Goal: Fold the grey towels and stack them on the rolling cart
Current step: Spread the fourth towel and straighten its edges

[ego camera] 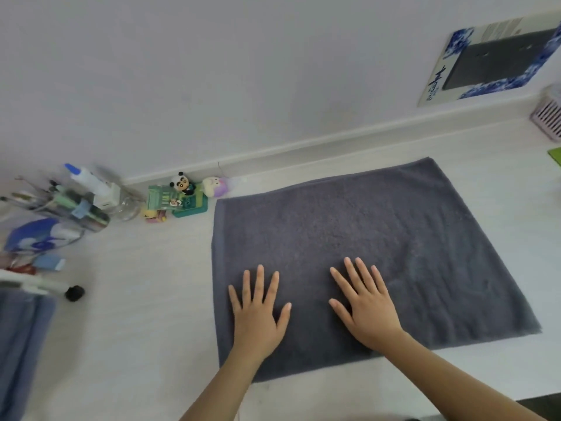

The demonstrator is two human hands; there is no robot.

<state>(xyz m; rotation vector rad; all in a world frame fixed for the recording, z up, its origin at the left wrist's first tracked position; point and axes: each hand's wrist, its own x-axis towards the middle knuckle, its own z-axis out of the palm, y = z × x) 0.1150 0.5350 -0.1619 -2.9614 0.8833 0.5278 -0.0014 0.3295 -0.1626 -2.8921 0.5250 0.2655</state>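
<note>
Both forearms come in from the bottom edge. Left hand (258, 311) and right hand (365, 305) lie palm-down on the grey towel (379, 238), fingers straight and spread; neither grip is closed on anything, just flat contact.

Towel sits on the white table (136, 299), right of centre, near edge close to the table's front. Hands are on its near-left part, side by side, a bit apart.

Step, as judged: smoothing/flattening between folds. Towel reads as a squarish rectangle, possibly already doubled, but layer count can't be confirmed.

Next move likely needs two corners or one edge pinched, brought over to the opposite edge, aligned, then pressed flat. Stacking not started for this one.

Towel look: dark grey terry, matte, mostly flat, faint brush marks and shallow creases on the right half. Edges fairly straight, far-right corner sharp.

More grey cloth (21, 344) hangs at far left under a white rail (30, 285) with a black wheel-like knob (74, 293), probably the cart, not certain.
</note>
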